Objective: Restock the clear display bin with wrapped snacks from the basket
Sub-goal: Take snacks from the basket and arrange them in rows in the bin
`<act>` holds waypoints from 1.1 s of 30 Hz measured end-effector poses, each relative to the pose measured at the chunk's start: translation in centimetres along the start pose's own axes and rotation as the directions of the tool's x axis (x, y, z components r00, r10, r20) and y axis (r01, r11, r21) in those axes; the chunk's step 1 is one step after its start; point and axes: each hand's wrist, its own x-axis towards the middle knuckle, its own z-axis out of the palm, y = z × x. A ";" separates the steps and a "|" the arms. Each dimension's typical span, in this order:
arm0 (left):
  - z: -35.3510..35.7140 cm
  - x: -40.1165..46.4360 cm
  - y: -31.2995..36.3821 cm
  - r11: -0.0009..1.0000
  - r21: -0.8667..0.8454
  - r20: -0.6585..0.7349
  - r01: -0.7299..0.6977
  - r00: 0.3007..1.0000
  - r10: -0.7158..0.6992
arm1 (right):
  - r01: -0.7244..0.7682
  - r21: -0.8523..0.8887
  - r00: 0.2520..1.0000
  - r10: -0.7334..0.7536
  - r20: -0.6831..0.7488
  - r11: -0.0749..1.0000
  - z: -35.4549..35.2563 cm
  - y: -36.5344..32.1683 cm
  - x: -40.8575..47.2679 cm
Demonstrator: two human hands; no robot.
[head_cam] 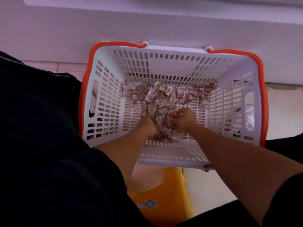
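From the head view, both hands reach down into the white basket, where the wrapped snacks lie heaped on its floor toward the far wall. The left hand and right hand curl round a clump of packets near the basket's near wall. Best, I judge, to cup the hands together underneath so none slips out when lifting. The clear bin is out of sight.

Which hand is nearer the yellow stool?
Left, narrowly. The left hand sits low in the basket among the snacks, almost straight above the yellow stool in the picture. The right hand is slightly higher and further right.
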 end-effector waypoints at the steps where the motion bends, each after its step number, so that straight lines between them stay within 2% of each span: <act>1: -0.2 -0.1 0.2 1.000 0.017 0.002 -0.007 1.000 0.007 | -0.014 -0.021 1.000 0.014 0.017 1.000 -0.3 0.0 0.0; 3: -0.6 -0.3 0.4 0.998 0.056 -0.022 -0.020 1.000 0.022 | -0.055 -0.049 0.997 0.058 0.054 0.997 -0.6 -0.4 -0.1; 6: -1.4 -1.0 0.3 0.989 0.149 -0.097 -0.023 0.995 0.038 | -0.072 -0.162 0.978 0.101 0.180 0.984 -1.3 -1.2 -0.4; 10: -2.6 -2.4 0.0 0.976 0.217 -0.113 -0.022 0.992 0.048 | 0.058 -0.404 0.942 0.084 0.325 0.913 -3.3 -2.2 -1.5; 12: -3.2 -3.0 -0.4 0.974 0.224 -0.113 -0.032 0.992 0.058 | 0.075 -0.408 0.935 0.078 0.345 0.910 -4.1 -2.4 -2.2; 14: -3.7 -3.6 -0.8 0.988 0.148 -0.081 -0.048 0.995 0.061 | 0.047 -0.316 0.927 0.077 0.368 0.947 -4.7 -2.3 -3.1; 17: -4.6 -4.9 -1.1 0.989 -0.117 0.000 -0.089 0.996 0.089 | -0.070 0.052 0.902 0.041 0.430 0.996 -5.2 -2.3 -5.0; 19: -5.7 -6.6 -0.3 0.920 -0.383 0.115 -0.079 0.984 0.133 | -0.129 0.246 0.857 -0.017 0.515 0.961 -6.2 -3.5 -6.5; 20: -6.4 -7.7 0.3 0.858 -0.511 0.186 -0.063 0.966 0.182 | -0.125 0.290 0.831 -0.059 0.553 0.949 -7.0 -4.6 -7.4; 22: -8.7 -10.4 2.0 0.767 -0.639 0.292 -0.057 0.905 0.310 | -0.070 0.306 0.779 -0.140 0.611 0.950 -9.5 -7.4 -9.3; 24: -11.9 -13.7 3.9 0.768 -0.622 0.320 -0.148 0.848 0.423 | 0.031 0.278 0.746 -0.207 0.633 0.960 -12.9 -10.9 -11.8; 26: -15.7 -17.8 6.1 0.790 -0.544 0.349 -0.282 0.780 0.519 | 0.244 0.185 0.735 -0.306 0.606 0.952 -16.7 -14.4 -15.2; 28: -19.3 -22.2 8.1 0.776 -0.460 0.381 -0.431 0.693 0.611 | 0.503 0.046 0.708 -0.442 0.550 0.863 -20.6 -17.7 -18.8; 29: -21.0 -24.4 9.1 0.750 -0.440 0.379 -0.494 0.655 0.654 | 0.590 0.029 0.680 -0.516 0.520 0.807 -22.4 -19.2 -20.5; 31: -24.1 -28.6 11.0 0.670 -0.466 0.308 -0.578 0.603 0.735 | 0.685 0.110 0.612 -0.651 0.449 0.721 -25.6 -22.1 -23.8; 33: -26.6 -32.2 13.0 0.567 -0.520 0.197 -0.639 0.557 0.807 | 0.727 0.267 0.550 -0.769 0.327 0.633 -28.0 -24.5 -26.0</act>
